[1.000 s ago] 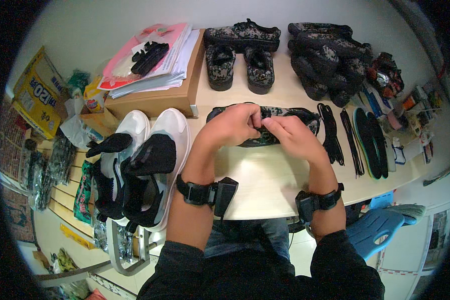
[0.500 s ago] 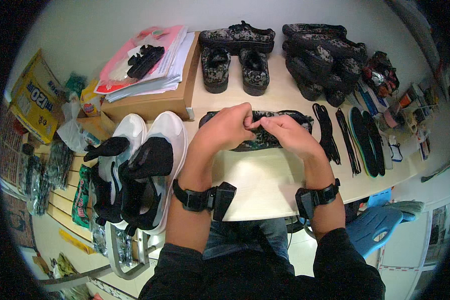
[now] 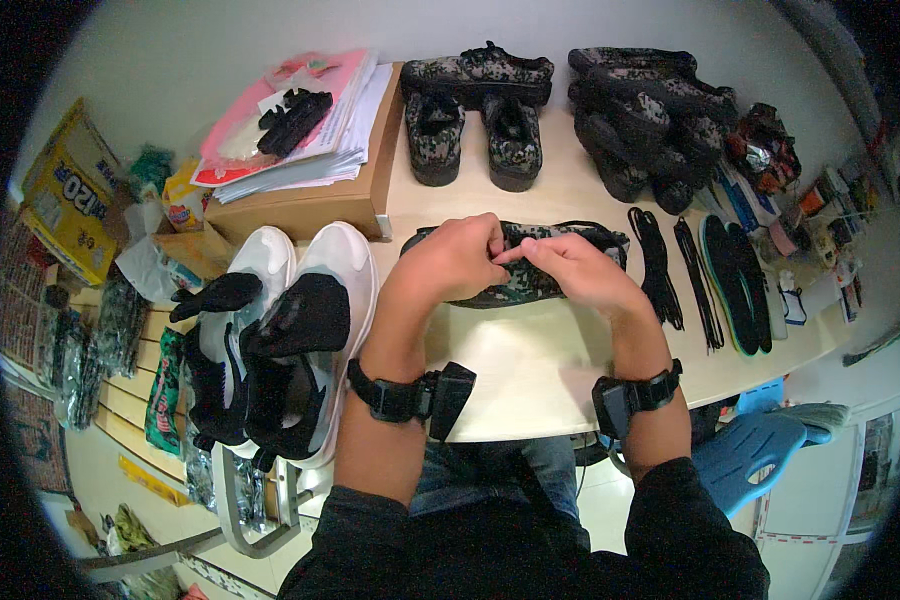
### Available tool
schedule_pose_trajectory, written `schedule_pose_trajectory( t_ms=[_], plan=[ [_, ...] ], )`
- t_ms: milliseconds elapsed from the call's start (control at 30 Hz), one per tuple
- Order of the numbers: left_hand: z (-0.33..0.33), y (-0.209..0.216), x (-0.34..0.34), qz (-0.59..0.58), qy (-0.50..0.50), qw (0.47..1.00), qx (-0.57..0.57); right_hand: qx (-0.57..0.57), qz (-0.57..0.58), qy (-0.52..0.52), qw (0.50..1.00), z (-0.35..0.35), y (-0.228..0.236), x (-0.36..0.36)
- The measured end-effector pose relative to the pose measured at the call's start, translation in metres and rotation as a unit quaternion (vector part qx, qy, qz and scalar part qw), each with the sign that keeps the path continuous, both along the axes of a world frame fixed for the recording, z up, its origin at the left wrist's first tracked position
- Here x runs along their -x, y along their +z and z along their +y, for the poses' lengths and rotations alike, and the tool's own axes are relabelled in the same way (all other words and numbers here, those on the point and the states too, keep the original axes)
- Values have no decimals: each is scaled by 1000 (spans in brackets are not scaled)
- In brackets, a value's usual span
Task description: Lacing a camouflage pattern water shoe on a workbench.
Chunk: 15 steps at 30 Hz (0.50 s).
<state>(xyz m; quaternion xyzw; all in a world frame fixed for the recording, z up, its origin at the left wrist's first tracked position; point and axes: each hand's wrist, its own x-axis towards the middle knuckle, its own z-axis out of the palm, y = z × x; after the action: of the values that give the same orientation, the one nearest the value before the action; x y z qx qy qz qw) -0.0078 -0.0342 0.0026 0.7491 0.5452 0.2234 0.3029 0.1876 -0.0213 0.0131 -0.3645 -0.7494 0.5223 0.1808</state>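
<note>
A camouflage shoe [image 3: 515,287] lies sideways on the pale table [image 3: 530,375], its middle partly covered by my hands. Above it, my left hand [image 3: 450,260] is closed with its fingers curled in. My right hand [image 3: 585,272] comes from the other side, thumb and forefinger pinched, and its fingertips meet those of my left. Anything between the fingertips is too small or hidden to make out. Just right of the shoe lie bundled black shoelaces [image 3: 654,265] and another thin black lace bundle [image 3: 698,285].
White-and-black sneakers [image 3: 335,255] stand at the left edge. Behind them, papers [image 3: 350,140] lie on a cardboard box [image 3: 300,210]. Several camouflage shoes [image 3: 512,140] stand at the back, others piled [image 3: 650,120] to the right. Black insoles [image 3: 735,280] lie farther right.
The view has shifted very slightly. Both hands keep nearly the same place over the shoe, fingertips still together.
</note>
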Motion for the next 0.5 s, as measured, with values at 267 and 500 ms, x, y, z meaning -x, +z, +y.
schedule_pose_trajectory(
  t_ms=[267, 500],
  plan=[
    [1, 5, 7, -209, -27, 969, 132, 19, 198, -216, 956, 1, 11, -10],
    [11, 3, -14, -479, 127, 836, 237, -183, 476, -466, 722, 33, 17, -80]
  ],
)
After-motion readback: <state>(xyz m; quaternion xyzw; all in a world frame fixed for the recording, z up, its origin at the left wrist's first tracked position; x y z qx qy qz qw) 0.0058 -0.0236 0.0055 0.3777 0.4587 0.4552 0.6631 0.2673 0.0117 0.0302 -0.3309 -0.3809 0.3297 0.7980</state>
